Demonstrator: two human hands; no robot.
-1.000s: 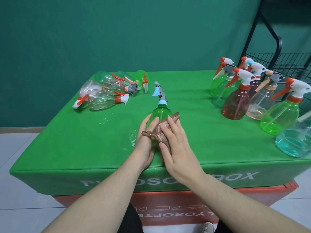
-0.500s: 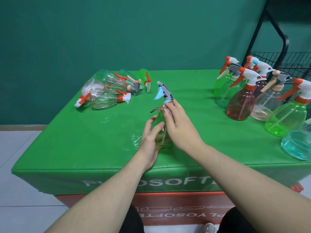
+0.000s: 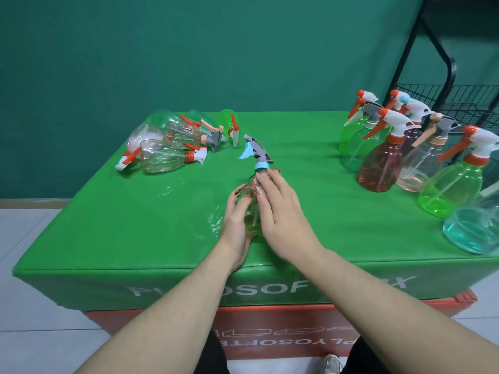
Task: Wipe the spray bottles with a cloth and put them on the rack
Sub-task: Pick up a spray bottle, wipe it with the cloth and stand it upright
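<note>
Left hand (image 3: 235, 224) gripped the bottle (image 3: 253, 214); right hand (image 3: 280, 209) pressed the cloth (image 3: 252, 184) flat (fingers straight). Should rotate bottle, wipe neck too.

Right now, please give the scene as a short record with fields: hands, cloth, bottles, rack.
left hand: grips the body of the green bottle on the table
right hand: presses the cloth on the bottle's shoulder
bottle head: grey with blue trigger, tilted left
lying bottles: pile at far left
standing bottles: group at right
rack: behind the standing group; no bottles visible on it
</note>
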